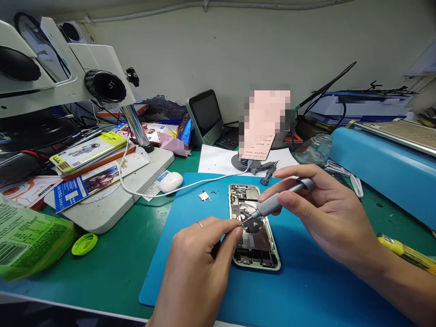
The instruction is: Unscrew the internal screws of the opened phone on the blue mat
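An opened smartphone (255, 245) lies on the blue mat (190, 200), its inner parts exposed. Above it, my right hand (327, 213) grips a grey screwdriver (272, 203), its shaft slanting down to the left. My left hand (204, 259) pinches thumb and index finger together at the screwdriver's tip, over the phone's left side; whether a small part is between them is hidden. To the left of the phone, a small metal plate (204, 196) and several tiny dark screws (213, 192) rest on the mat.
A microscope stand (112, 200) fills the left, with boxes on its base. Behind the mat are a propped phone (260, 131), spare screwdrivers (269, 173) and a smart display (206, 116). A white cable (190, 186) crosses the mat. A glass jar (315, 150) and blue machine (384, 168) stand right.
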A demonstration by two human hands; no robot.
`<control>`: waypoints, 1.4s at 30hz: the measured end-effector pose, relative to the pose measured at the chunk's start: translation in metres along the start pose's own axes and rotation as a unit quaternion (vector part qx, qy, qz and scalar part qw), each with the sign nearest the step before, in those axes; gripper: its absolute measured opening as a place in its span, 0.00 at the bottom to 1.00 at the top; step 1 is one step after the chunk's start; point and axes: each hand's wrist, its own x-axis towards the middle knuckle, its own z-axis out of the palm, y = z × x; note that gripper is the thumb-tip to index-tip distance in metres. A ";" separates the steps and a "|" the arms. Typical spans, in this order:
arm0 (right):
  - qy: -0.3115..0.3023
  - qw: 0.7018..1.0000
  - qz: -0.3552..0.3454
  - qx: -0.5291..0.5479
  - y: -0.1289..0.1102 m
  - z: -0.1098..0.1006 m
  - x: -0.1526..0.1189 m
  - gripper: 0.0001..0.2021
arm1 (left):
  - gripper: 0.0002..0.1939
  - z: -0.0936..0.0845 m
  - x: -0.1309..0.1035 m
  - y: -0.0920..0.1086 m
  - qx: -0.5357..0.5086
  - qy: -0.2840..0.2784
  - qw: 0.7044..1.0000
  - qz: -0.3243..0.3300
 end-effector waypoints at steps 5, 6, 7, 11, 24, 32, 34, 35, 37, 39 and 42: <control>-0.014 1.000 -0.014 0.002 0.001 0.000 -0.002 0.10 | 0.14 0.000 0.000 -0.001 -0.003 -0.008 1.000 0.002; -0.016 1.000 -0.015 0.001 0.001 0.000 -0.002 0.09 | 0.14 0.001 0.000 -0.002 -0.003 -0.009 1.000 0.005; -0.017 1.000 -0.014 0.000 0.001 0.000 -0.002 0.09 | 0.14 0.001 0.000 -0.002 -0.002 -0.010 1.000 0.008; -0.011 1.000 -0.020 0.011 0.002 0.000 -0.002 0.09 | 0.13 0.001 0.000 -0.002 0.000 -0.005 1.000 0.015; -0.013 1.000 -0.026 0.010 0.002 0.001 -0.004 0.08 | 0.13 0.001 0.001 -0.001 -0.013 -0.020 1.000 -0.004; 0.002 1.000 -0.029 0.007 0.004 -0.001 -0.003 0.08 | 0.13 -0.001 0.000 0.001 -0.018 -0.023 0.999 -0.015; -0.003 1.000 -0.028 0.003 0.003 -0.001 -0.002 0.08 | 0.13 -0.001 0.000 0.001 -0.017 -0.022 1.000 -0.012; -0.004 1.000 -0.027 -0.001 0.003 -0.001 -0.003 0.08 | 0.13 -0.001 0.000 0.001 -0.016 -0.021 1.000 -0.010; -0.005 1.000 -0.025 -0.009 0.003 -0.001 -0.004 0.09 | 0.13 -0.001 0.000 0.001 -0.016 -0.020 1.000 -0.008; -0.005 1.000 -0.024 -0.007 0.002 -0.001 -0.005 0.08 | 0.13 -0.001 0.000 0.001 -0.019 -0.020 1.000 -0.007; -0.006 0.999 -0.034 0.002 0.004 -0.002 -0.005 0.07 | 0.12 -0.001 0.000 0.001 -0.022 -0.020 1.000 -0.005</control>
